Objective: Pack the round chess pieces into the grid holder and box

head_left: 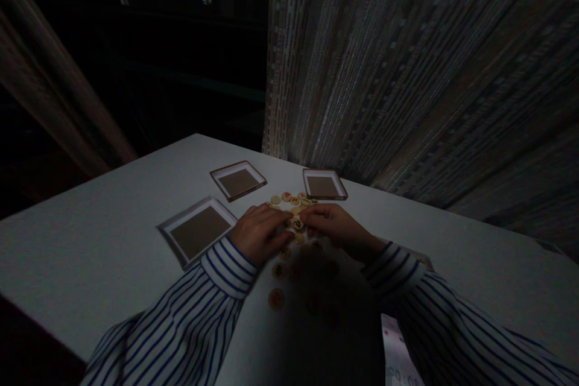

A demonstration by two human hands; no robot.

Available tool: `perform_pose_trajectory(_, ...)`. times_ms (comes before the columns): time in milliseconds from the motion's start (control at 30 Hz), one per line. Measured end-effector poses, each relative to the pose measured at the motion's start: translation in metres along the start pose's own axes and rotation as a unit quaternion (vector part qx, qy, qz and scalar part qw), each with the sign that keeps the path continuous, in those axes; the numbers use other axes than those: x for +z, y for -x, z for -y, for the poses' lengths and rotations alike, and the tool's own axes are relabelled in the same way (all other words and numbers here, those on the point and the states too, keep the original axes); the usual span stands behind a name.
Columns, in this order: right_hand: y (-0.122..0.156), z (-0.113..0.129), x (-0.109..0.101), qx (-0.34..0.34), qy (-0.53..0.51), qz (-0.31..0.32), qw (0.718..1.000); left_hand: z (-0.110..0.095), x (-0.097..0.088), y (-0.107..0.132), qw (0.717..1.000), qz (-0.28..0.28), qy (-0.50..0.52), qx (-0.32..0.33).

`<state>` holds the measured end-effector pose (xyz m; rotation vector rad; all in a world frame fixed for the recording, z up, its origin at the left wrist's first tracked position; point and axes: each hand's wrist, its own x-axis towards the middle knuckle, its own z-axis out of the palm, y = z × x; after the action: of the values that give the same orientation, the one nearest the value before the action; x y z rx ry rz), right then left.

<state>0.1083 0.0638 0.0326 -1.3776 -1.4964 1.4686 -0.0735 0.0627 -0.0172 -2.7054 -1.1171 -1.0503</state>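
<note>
Several round pale wooden game discs with red or dark marks lie scattered on a white table. My left hand rests palm down on the discs, its fingers curled over them. My right hand lies just to the right, fingers bent and pinching at a disc with a dark mark between the two hands. More discs lie nearer to me in shadow. Both arms wear striped sleeves.
Three shallow square trays with brown insides stand around the discs: one at the left, one behind, one at the back right. A ribbed wall rises behind the table. A paper lies at the near edge. The scene is dim.
</note>
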Motion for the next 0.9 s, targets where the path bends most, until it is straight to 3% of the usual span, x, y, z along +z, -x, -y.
perform_pose_trajectory(167, -0.001, -0.003, 0.0, -0.004, 0.009, 0.01, 1.0, -0.001, 0.001, 0.0, 0.999, -0.028, 0.006, 0.018)
perform_pose_trajectory(700, 0.002, -0.011, 0.0, -0.04, 0.016, 0.011, 0.999, -0.005, -0.002, -0.001, 1.0, -0.013, 0.009, 0.025)
perform_pose_trajectory(900, 0.003, -0.013, -0.001, -0.05, 0.046, -0.016, 0.998, -0.007, -0.001, -0.001, 0.999, -0.004, 0.023, 0.028)
